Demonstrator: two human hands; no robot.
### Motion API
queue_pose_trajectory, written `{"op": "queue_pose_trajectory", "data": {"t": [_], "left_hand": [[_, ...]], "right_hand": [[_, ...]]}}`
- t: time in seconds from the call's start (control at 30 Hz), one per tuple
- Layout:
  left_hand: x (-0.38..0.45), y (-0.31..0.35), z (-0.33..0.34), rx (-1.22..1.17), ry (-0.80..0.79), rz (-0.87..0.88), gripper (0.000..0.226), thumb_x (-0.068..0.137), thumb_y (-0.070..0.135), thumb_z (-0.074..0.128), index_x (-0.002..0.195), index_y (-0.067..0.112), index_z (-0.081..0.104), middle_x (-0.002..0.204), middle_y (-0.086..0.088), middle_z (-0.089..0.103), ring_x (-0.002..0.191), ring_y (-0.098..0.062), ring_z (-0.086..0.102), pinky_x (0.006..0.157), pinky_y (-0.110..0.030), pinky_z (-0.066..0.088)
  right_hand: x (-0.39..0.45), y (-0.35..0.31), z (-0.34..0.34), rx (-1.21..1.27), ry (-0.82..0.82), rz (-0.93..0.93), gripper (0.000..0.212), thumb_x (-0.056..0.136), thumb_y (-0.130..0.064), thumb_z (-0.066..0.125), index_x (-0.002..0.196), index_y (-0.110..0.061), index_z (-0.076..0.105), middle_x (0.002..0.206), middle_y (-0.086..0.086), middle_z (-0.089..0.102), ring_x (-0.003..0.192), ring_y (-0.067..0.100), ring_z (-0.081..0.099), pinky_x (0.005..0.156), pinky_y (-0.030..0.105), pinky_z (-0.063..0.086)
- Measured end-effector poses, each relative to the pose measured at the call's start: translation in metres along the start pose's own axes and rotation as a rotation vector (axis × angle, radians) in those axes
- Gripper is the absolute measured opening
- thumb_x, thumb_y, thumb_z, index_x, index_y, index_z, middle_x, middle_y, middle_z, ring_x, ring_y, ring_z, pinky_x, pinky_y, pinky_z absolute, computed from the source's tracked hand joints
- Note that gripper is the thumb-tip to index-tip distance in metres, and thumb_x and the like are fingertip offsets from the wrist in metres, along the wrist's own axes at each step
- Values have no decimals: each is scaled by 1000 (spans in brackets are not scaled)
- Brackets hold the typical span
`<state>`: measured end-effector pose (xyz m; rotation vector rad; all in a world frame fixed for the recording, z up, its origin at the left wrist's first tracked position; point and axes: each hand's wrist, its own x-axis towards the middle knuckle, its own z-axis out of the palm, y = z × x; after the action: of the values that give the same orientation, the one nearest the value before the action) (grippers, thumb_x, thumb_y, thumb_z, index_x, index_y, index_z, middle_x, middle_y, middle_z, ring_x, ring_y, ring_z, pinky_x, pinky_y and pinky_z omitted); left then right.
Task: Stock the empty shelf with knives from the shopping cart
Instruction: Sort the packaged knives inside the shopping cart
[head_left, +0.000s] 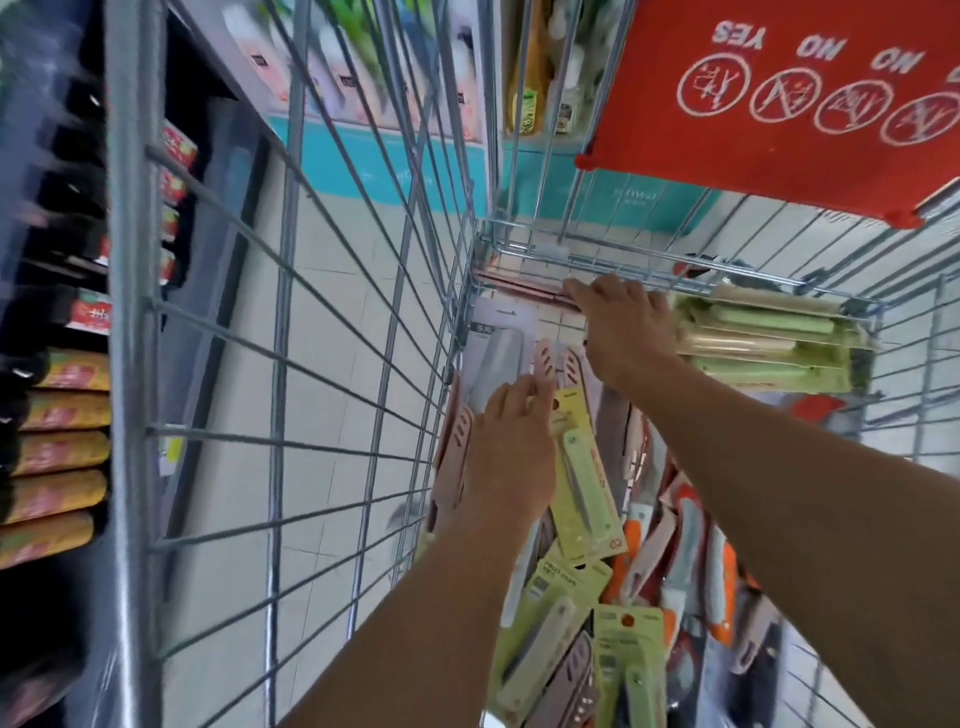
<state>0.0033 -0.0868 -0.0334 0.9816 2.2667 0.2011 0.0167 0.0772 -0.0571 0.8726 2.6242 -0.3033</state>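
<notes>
Two bare arms reach down into a wire shopping cart (291, 322), its walls a grid of thin grey metal rods over a pale tiled floor (332, 291). The cart bottom is heaped with packaged knives (670, 561), flat carded packs in yellow-green, orange, red and pink, overlapping at loose angles.

The left hand (506, 457) lies palm down on the heap near the cart's left wall, fingers straight and close together, their tips over pink slotted blade sheaths (544, 358); whether it presses or only touches cannot be told. Just right of it lies a yellow-green carded knife (584, 478), a slim pale-green handle under clear plastic, its long axis running near to far with the hang-hole end toward the far side.

The right hand (621, 327) reaches farther in, fingers curled over a thin pink pack (519, 291) lying crosswise against the far wall. How firmly it holds is unclear.

To the far right, a stack of pale-green and tan long-handled packs (763, 343) lies with long axes running left to right. Above hangs a red plastic child-seat flap (779, 130) printed with white circular warning symbols. Through the left wall, blurred store shelves (57, 415) hold yellow and red packets.
</notes>
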Motion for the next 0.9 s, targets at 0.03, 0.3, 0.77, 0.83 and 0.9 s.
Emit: {"op": "queue_pose_trajectory", "data": {"t": [0.03,0.3,0.77,0.83,0.9], "left_hand": [[-1,0,1,-21,2,-12,59,99,16,43,151,24,17,157,-2,15,144,-22,13,118,-37,17],[-23,-3,10,-31,12,-62,67,97,27,49,151,13,13,154,-5,21,141,-24,16,118,-35,13],[-53,20,5,-599,64,-44,40,95,11,51,135,19,45,122,1,56,101,-16,59,80,-29,49],[-62,14,8,-467,42,-42,46,93,6,51,138,16,42,126,-7,54,113,-25,54,88,-33,48],[-70,5,13,-185,-10,-29,57,89,5,53,143,13,35,135,-12,46,125,-30,44,101,-38,41]], "right_hand": [[-3,0,2,19,-4,5,79,78,1,54,146,-27,26,142,2,39,130,27,34,104,40,27],[-91,-18,14,302,-23,80,53,96,-25,43,146,-19,26,145,9,35,130,31,35,108,38,18],[-172,-31,33,789,111,426,72,84,-18,60,147,-17,26,118,11,60,104,31,59,78,36,50],[-183,-27,27,793,109,476,73,85,-14,57,149,-18,23,122,16,55,102,34,56,76,35,48],[-196,-21,24,737,51,529,71,88,-13,56,149,-16,20,135,19,38,110,36,50,74,31,39]]}}
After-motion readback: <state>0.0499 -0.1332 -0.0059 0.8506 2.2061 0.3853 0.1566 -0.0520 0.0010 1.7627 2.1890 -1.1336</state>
